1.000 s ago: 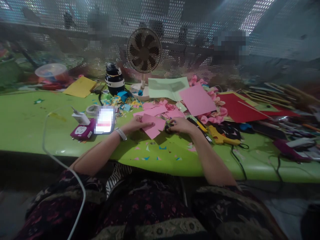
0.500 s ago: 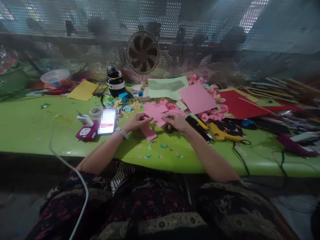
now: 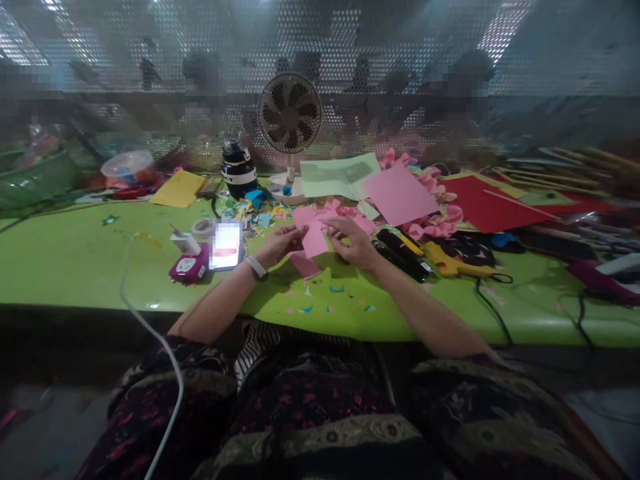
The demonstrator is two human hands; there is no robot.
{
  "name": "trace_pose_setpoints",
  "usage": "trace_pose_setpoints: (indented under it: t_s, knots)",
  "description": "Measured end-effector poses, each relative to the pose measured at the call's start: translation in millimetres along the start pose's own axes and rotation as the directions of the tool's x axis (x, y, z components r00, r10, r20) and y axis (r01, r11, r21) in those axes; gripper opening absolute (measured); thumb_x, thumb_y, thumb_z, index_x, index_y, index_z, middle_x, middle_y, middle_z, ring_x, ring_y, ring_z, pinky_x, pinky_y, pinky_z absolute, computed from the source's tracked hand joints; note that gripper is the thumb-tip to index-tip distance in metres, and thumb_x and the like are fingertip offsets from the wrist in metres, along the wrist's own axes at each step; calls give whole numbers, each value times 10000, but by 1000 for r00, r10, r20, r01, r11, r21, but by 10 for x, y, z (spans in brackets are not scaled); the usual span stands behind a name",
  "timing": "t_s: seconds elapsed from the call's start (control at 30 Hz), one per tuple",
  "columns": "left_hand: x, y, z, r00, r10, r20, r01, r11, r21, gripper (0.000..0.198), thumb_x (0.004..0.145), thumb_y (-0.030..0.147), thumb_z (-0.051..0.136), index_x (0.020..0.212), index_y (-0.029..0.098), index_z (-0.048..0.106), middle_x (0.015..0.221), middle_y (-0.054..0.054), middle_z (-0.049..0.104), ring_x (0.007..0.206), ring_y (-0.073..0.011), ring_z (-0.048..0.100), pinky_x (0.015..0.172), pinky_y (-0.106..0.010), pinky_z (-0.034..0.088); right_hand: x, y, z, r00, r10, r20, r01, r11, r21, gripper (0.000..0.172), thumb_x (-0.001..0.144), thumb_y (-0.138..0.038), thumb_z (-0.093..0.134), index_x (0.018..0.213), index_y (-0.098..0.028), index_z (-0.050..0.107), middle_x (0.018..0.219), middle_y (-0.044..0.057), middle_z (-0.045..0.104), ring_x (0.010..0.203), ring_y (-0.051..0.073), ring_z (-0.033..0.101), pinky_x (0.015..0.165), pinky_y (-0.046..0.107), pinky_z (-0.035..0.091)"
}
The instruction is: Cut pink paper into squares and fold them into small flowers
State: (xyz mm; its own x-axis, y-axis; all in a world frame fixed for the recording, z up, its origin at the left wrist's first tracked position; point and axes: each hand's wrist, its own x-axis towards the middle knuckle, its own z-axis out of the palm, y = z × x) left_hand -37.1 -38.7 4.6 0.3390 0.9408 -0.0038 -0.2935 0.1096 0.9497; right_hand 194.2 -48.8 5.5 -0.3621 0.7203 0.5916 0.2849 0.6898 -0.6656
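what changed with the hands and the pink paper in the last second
The left hand, earlier pressed flat on the table, and the right hand, earlier resting beside it, now both hold a pink paper piece lifted off the table. The fan, phone and glue gun stayed put.

A long bright green table (image 3: 75,260) runs across a dim room, backed by a grey perforated metal screen (image 3: 400,40) where pale light glows through at the upper corners, with dark floor (image 3: 45,427) below.
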Motion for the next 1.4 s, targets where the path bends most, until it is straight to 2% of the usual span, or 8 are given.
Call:
trace_pose_setpoints:
  t_s: [0.1,0.2,0.33,0.4,0.5,0.73,1.07,1.4]
  knots:
    - [-14,-10,9,1000,-18,17,19,1000,-6,369,749,357,921,676,142,631,621,35,622,552,-63,584,649,-225,558,4,50,3,992,-122,43,125,989,-80,175,936,-334,708,1085,-314,798,1381,83,641,1239,271,621,1086,515,529]
    - [-34,-44,39,998,-10,55,10,1000,2,249,767,295,898,884,141,742,881,-53,774,786,-137,736,778,-275,592,-6,57,85,997,-48,-64,47,999,-25,233,947,-481,697,957,-268,791,1329,103,650,1255,279,616,1038,497,559]
    - [-59,-94,73,991,10,135,-14,1000,26,335,767,289,858,1060,160,761,1100,-107,795,1015,-240,765,867,-366,614,-18,51,191,978,143,-153,-126,985,117,480,859,-689,707,902,-212,718,1135,120,701,938,238,698,785,408,620]
    - [-65,-111,79,987,-5,160,2,1000,20,347,758,327,839,1038,139,755,1075,-123,797,1060,-293,761,893,-426,622,-25,43,211,967,209,-144,-188,971,146,526,819,-729,721,881,-208,682,941,81,715,766,205,675,710,379,599]
    - [-71,-127,83,985,-21,170,21,1000,3,412,750,460,833,965,122,740,1011,-137,800,1064,-336,763,883,-459,630,-33,7,209,956,250,-156,-228,963,146,547,794,-754,726,864,-217,649,783,29,683,678,185,639,653,344,555]
    - [-70,-198,96,986,51,158,-82,977,198,538,677,556,922,948,121,760,963,-126,811,955,-256,790,833,-365,624,-35,-99,213,958,254,-133,-230,958,171,548,753,-754,764,840,-229,628,757,15,685,676,183,653,633,330,555]
    - [-82,-195,126,983,22,184,-50,988,147,550,631,593,933,830,114,751,849,-97,811,849,-223,803,825,-351,642,-49,-94,228,954,267,-138,-246,957,154,555,758,-763,749,847,-233,611,761,17,664,671,182,625,637,343,548]
    - [-89,-178,136,982,1,188,-29,989,146,559,609,583,949,828,105,759,858,-109,806,866,-248,800,839,-375,632,-47,-97,225,959,247,-139,-234,967,102,562,760,-780,731,823,-233,616,743,13,670,642,168,605,629,326,527]
